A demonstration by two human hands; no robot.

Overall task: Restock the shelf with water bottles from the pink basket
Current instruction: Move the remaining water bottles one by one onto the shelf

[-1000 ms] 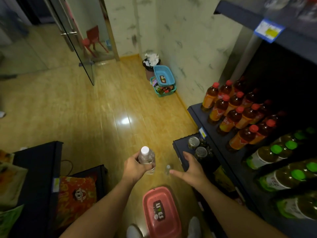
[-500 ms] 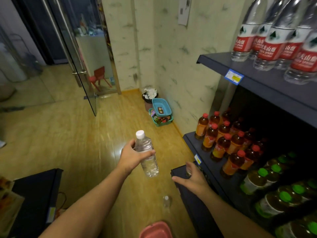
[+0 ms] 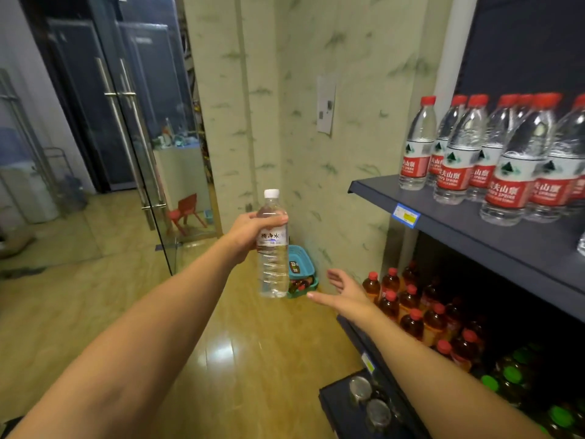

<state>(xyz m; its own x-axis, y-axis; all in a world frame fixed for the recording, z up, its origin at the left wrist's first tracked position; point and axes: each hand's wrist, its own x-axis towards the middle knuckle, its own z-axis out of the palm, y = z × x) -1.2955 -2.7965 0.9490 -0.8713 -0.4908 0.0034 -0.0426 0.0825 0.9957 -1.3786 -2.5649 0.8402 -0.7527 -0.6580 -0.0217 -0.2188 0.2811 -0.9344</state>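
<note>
Left hand (image 3: 245, 234) grips a clear water bottle (image 3: 273, 245) around its upper body, upright, white cap on top, out over the wood floor (image 3: 95, 312). Right hand (image 3: 343, 291) is empty, fingers straight and spread, palm toward the bottle, just below and right of it. Dark shelf (image 3: 474, 223) at right carries red-capped water bottles (image 3: 459, 160) (red labels, packed in rows). Tier below: red-capped tea bottles (image 3: 411, 305), then green-capped bottles (image 3: 512, 375). Teal basket (image 3: 299, 267) sits by the wall behind the held bottle.
</note>
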